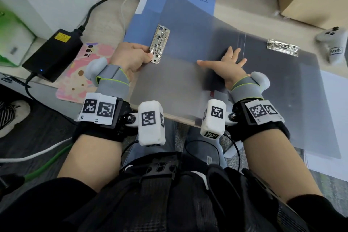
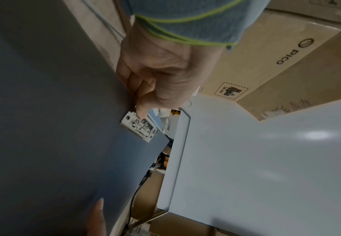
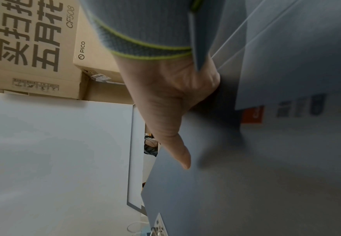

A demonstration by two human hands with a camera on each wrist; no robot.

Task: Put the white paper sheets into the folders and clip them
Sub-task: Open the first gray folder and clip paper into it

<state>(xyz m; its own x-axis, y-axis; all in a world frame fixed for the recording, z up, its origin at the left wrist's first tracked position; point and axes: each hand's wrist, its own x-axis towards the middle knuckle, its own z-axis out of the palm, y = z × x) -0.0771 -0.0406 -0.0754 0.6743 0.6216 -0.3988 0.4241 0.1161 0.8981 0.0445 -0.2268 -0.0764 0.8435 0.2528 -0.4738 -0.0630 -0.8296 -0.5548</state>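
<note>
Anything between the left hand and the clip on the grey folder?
Nothing visible. The left hand is already on the clip, thumb and fingers pinching its near end at the folder's left edge. The right hand lies flat on the folder, apart from the clip.

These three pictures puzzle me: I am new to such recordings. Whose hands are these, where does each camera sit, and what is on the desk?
No machine: a person works with bare hands, wearing cameras and tracking markers. The big picture comes from a head camera; the others look along each wrist. The left hand pinches the metal clip at the edge of a grey folder on the desk. The right hand lies flat on that folder. A blue folder lies beneath, and a second clip sits farther right.
</note>
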